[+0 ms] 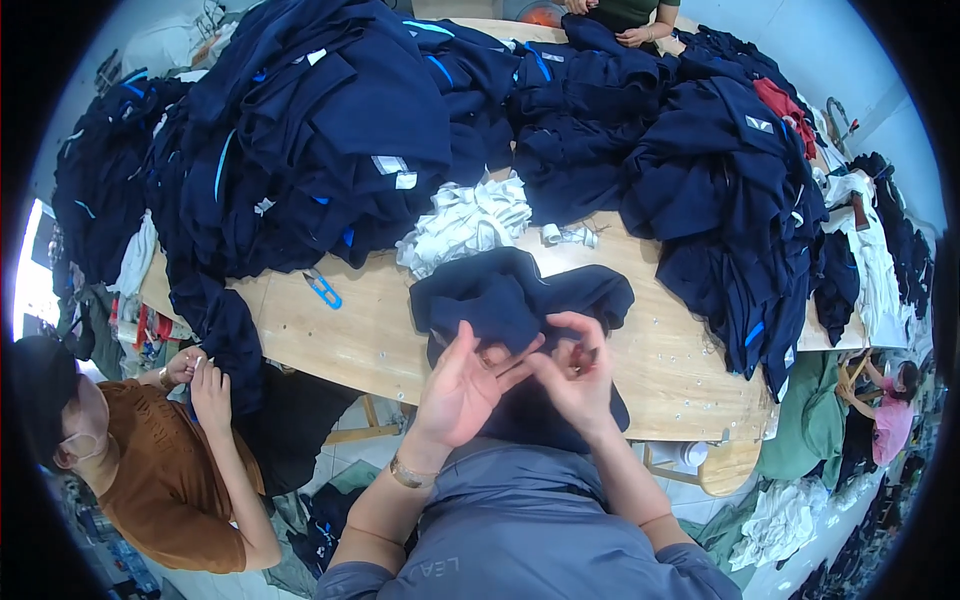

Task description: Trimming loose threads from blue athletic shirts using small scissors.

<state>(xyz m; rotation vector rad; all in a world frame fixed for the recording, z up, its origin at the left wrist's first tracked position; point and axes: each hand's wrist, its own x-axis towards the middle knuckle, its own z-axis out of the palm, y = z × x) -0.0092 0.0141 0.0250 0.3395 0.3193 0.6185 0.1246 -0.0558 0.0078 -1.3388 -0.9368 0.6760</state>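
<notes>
A navy garment [580, 290] lies bunched on the table [340, 335] in front of me, and its lower part hangs toward my lap. My left hand [462, 392] is above its near side, palm turned up, thumb raised and fingers stretched to the right. Nearly meeting those fingertips, my right hand [575, 385] has its fingers curled around a small dark-red thing, mostly hidden in the palm. Blue-handled thread snips [322, 290] rest on the table to the left. Just beyond the garment sits a heap of white fabric pieces [470, 222].
Large piles of navy garments [330, 130] cover the table's far side; another pile [720, 190] spreads at right. A person in brown [170, 470] works close at my left. Another person's hands [635, 35] show across the table. A stool [730, 468] stands under the right edge.
</notes>
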